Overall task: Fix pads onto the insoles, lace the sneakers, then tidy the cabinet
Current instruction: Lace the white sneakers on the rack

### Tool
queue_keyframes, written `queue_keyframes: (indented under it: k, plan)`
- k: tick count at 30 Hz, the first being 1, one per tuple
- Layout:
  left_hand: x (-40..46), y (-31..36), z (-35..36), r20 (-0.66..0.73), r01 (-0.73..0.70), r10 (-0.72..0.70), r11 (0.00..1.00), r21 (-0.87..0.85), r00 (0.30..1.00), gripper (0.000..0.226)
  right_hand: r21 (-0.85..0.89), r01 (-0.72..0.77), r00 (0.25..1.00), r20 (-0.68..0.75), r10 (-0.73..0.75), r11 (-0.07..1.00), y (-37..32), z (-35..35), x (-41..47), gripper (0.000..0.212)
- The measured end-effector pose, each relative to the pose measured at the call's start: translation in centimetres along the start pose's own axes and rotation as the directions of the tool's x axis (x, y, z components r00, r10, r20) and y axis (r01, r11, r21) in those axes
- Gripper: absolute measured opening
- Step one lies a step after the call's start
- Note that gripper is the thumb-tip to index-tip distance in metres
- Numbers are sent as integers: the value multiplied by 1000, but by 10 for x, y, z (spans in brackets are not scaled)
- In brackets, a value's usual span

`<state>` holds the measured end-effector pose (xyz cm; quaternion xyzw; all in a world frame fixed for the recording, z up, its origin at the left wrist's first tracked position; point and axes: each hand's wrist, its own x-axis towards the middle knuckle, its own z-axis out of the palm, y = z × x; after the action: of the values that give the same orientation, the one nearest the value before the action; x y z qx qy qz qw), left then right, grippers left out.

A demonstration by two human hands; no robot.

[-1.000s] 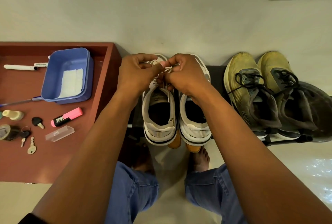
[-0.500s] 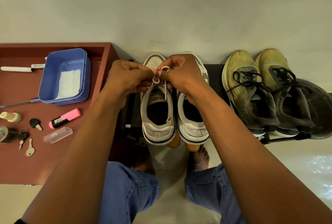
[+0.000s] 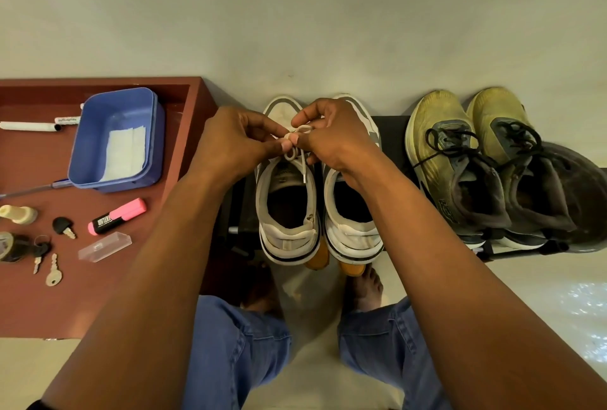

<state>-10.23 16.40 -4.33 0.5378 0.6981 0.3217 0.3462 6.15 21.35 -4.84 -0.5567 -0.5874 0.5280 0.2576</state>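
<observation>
lace (image 3: 297,143): thin, soft, limp cord, likely light and a bit slippery; judged best pinched near the loops, close to the knot. it sits over the tongue of the left white sneaker (image 3: 287,212), which stands just left of its mate (image 3: 353,212). left hand (image 3: 236,143) pinches the lace from the sneaker's left, fingers curled, thumb forward. right hand (image 3: 335,140) pinches a loop above the sneaker, knuckles up. bow looks half formed.
</observation>
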Motion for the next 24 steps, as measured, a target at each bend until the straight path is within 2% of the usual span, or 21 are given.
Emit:
queue_keyframes:
  k: [4,8,12,16,24]
  plan:
    - [3,-4,1,-39,-57,61,993,107,997,16,34,-20,1000,23,19,999,-1,0,0,10]
    - [4,-5,4,-61,-88,98,985,147,993,14,36,-12,1000,4,12,999,-2,2,-2,11]
    - [6,-4,9,-114,-110,133,977,184,985,15,-106,40,997,-55,-46,994,1,4,2,23]
    - [6,-2,15,-140,-137,174,960,243,975,14,-188,63,989,-119,-87,980,3,4,4,18]
    - [7,2,24,-184,-101,174,931,351,967,14,-143,77,985,-144,-97,987,2,1,4,17]
